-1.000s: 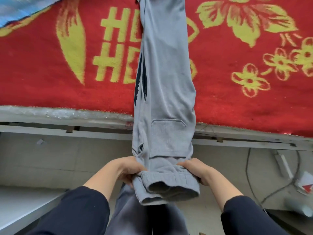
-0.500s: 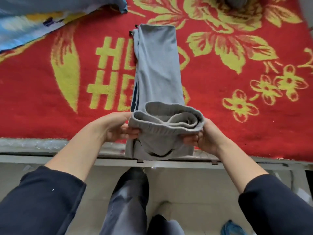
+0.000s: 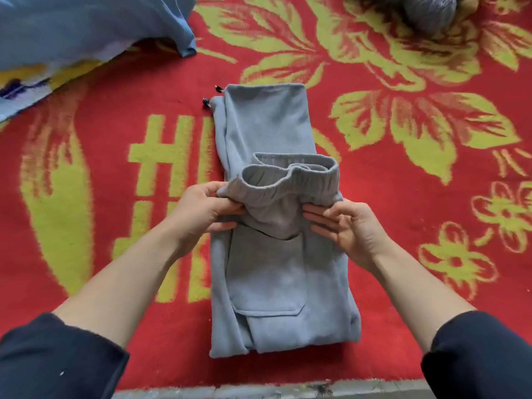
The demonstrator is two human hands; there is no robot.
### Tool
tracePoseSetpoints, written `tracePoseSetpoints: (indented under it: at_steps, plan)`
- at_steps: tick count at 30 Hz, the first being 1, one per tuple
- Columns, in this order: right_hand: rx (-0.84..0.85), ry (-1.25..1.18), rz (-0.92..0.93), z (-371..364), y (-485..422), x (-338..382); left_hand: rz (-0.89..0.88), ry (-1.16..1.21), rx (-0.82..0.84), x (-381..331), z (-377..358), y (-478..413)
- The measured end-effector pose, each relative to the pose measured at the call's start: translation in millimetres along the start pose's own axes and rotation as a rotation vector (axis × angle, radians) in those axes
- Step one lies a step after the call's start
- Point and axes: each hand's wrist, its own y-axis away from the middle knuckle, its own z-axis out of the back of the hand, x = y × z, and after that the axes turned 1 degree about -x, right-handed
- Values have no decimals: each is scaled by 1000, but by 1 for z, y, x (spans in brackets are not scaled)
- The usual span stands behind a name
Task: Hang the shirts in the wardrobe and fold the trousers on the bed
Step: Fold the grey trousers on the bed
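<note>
On red floral bed cover point(image 3: 388, 197): grey trousers point(image 3: 276, 277), folded lengthwise, flat. Waistband's left corner pinched by left hand point(image 3: 201, 211). Right hand point(image 3: 354, 231) loose-fingered, fingertips touching fabric below waistband. Blue cloth point(image 3: 86, 30) far left.

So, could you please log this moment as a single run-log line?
step: folding trousers | left hand pinches waistband | right hand touches waistband, fingers straight | trousers doubled over on red blanket

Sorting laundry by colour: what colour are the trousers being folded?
The trousers are plain grey, head view.
</note>
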Motion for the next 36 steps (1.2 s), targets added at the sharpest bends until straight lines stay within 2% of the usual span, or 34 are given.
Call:
tracePoseSetpoints:
  at_steps: [8, 13, 17, 19, 20, 24, 27, 29, 31, 34, 36]
  plan:
    - [-189, 179, 235, -23, -70, 70, -170, -97, -68, -70, 10, -80]
    - [-238, 246, 307, -37, -99, 108, -246, -202, -52, -110, 21, -114]
    - [-207, 243, 372, -42, -115, 125, -278, -110, -112, -121, 20, -143]
    - [-189, 332, 335, -38, -122, 111, -238, -134, -99, -106, 15, -151]
    - [-187, 461, 302, -34, -123, 97, -252, -236, -101, -92, 9, -152]
    - [-33, 1231, 295, -17, -109, 20, -459, -1073, -75, 2, -21, -121]
    - [33, 1571, 401, -4, -75, -27, -621, -1359, -36, 70, -34, -80]
    - [28, 1604, 462, 11, -54, -49, -667, -1415, -37, 105, -33, -60]
    - [-5, 1586, 487, 32, -39, -69, -626, -1377, -86, 127, -25, -44]
    - [-131, 1495, 384, 55, -18, -87, -507, -1343, -188, 143, -18, -18]
    - [-217, 1532, 384, 58, -4, -92, -456, -1358, -218, 145, -21, -4]
